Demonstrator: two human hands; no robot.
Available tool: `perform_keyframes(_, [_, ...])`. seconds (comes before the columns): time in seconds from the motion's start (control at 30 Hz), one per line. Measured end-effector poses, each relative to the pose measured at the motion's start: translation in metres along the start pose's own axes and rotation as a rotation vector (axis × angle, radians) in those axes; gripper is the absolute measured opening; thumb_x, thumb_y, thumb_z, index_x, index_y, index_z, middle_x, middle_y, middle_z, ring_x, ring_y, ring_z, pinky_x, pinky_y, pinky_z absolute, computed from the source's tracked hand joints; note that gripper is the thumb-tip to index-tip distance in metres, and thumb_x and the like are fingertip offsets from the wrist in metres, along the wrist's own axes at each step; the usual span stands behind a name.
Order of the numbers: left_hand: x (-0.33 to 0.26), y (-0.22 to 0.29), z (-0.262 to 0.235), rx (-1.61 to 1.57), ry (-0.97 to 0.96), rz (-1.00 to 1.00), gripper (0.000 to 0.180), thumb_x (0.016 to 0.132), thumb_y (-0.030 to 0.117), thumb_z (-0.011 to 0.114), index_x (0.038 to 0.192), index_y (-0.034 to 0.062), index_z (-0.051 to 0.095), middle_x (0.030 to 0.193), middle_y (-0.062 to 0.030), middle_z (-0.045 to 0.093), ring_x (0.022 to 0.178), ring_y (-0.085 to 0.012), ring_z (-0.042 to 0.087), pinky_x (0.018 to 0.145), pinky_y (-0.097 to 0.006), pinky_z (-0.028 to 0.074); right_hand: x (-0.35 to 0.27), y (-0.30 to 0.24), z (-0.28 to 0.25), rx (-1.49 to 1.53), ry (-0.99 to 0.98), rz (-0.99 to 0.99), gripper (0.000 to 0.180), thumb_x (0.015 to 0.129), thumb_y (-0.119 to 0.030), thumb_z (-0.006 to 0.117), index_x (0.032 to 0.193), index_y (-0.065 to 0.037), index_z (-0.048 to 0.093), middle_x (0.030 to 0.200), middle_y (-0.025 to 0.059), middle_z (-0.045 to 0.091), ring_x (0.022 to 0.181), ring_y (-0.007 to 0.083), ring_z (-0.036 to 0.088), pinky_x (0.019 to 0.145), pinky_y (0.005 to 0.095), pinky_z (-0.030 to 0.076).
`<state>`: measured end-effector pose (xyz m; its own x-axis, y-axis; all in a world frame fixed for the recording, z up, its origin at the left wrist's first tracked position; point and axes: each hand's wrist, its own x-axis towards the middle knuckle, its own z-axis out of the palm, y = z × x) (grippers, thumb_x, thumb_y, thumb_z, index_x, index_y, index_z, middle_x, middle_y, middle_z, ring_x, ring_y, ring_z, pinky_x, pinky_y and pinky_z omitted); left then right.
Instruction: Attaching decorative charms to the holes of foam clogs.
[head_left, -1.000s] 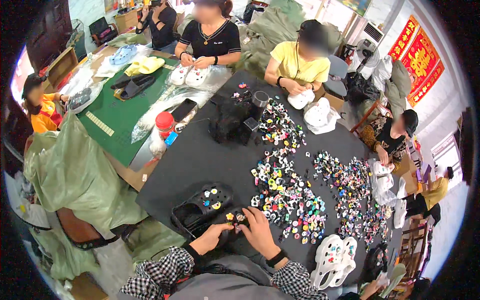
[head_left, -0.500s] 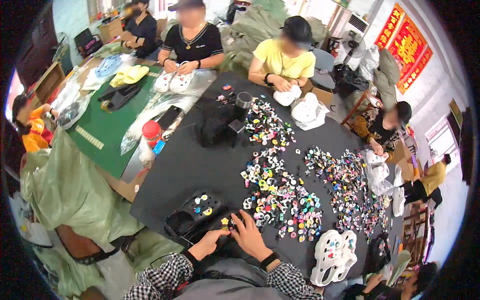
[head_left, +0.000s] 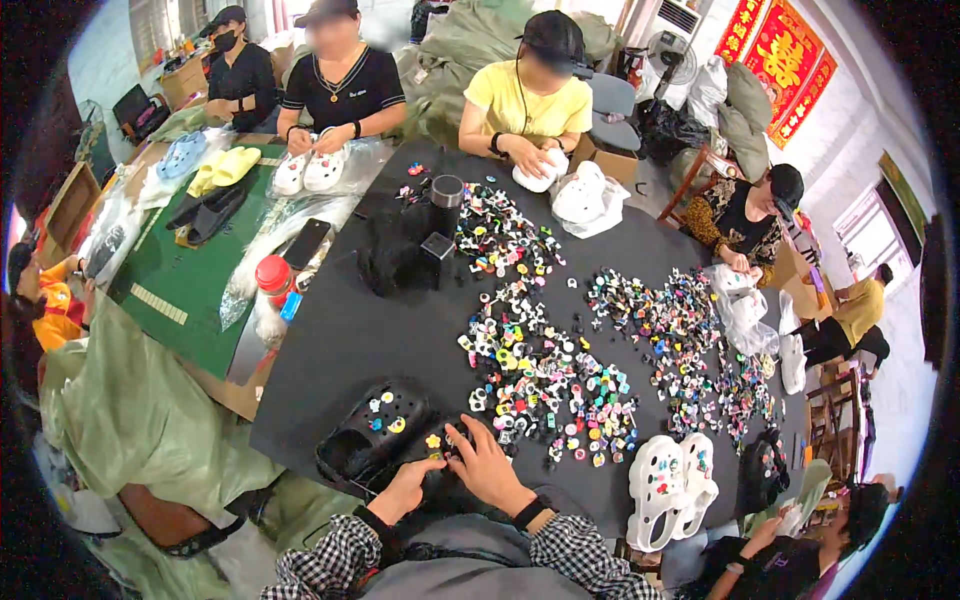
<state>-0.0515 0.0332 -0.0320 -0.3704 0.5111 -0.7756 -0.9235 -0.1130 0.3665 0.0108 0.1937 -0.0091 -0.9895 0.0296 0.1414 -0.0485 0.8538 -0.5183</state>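
Observation:
Both my hands are on a black clog near the front edge of the dark table. My left hand (head_left: 408,485) grips its side, with the thumb beside a yellow flower charm (head_left: 432,441). My right hand (head_left: 490,470) lies over the other side, fingers bent onto the clog's upper; what sits under its fingertips is hidden. Most of this clog is covered by my hands. Just left of it rests a second black clog (head_left: 345,455), with several small colourful charms (head_left: 382,408) on its toe. Loose shoe charms (head_left: 540,370) are heaped beyond my right hand.
White clogs with charms (head_left: 655,490) stand to the right on the table. A black cup (head_left: 446,195) is farther back; a red-lidded jar (head_left: 272,275) and a phone (head_left: 307,243) lie left. Several people sit round the table, one in a yellow shirt (head_left: 500,100) handling a white clog.
The whole view has shifted a little, so the table and people appear farther left. My hands stay on the same black clog, with little visible finger movement.

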Motion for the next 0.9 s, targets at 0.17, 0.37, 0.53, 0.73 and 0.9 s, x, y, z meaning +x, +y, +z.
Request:
perform_keyframes(0.17, [-0.006,-0.006,-0.014,0.502,-0.148,0.543,0.026,0.084,0.009,0.061,0.108,0.0005,0.064,0.103,-0.0053,0.065,0.096,-0.0177,0.061,0.088,-0.03,0.045,0.001,-0.009,-0.001,0.005,-0.012,0.001,0.055,0.086,-0.02,0.061,0.137,-0.01,0.041,0.137,0.0207,0.037,0.125,0.0393,0.04,0.103,0.0455,0.038])
perform_keyframes(0.37, [-0.021,-0.007,-0.001,0.634,-0.028,0.343,0.027,0.088,0.023,0.06,0.103,-0.0004,0.061,0.093,-0.0019,0.061,0.085,-0.0094,0.052,0.067,-0.028,0.04,0.002,-0.002,-0.001,0.059,-0.032,0.022,0.054,0.087,-0.015,0.06,0.136,-0.006,0.04,0.138,0.0234,0.034,0.124,0.0425,0.039,0.103,0.0454,0.037])
perform_keyframes(0.53, [-0.038,-0.019,-0.026,0.731,-0.077,0.403,0.043,0.09,0.013,0.057,0.128,-0.0024,0.047,0.118,-0.0058,0.053,0.102,-0.0127,0.049,0.086,-0.028,0.042,0.001,-0.003,0.001,0.064,-0.083,0.028,0.06,0.087,-0.019,0.062,0.14,-0.01,0.036,0.141,0.0203,0.032,0.129,0.0411,0.035,0.105,0.0467,0.035])
perform_keyframes(0.73, [-0.093,0.008,-0.028,0.629,-0.167,0.569,0.035,0.094,0.012,0.05,0.127,-0.0002,0.05,0.115,-0.0107,0.061,0.107,-0.0171,0.057,0.092,-0.029,0.044,0.002,-0.003,0.001,0.048,-0.082,0.032,0.06,0.086,-0.019,0.062,0.14,-0.01,0.038,0.142,0.0204,0.032,0.129,0.0402,0.034,0.105,0.0458,0.035])
perform_keyframes(0.9, [-0.137,0.043,-0.022,0.581,-0.128,0.703,0.027,0.096,0.009,0.046,0.12,-0.0012,0.054,0.103,-0.0087,0.064,0.099,-0.0155,0.059,0.089,-0.029,0.045,-0.001,0.003,0.005,0.069,-0.064,0.023,0.058,0.086,-0.019,0.063,0.139,-0.009,0.039,0.142,0.0211,0.031,0.129,0.0395,0.035,0.105,0.0457,0.035])
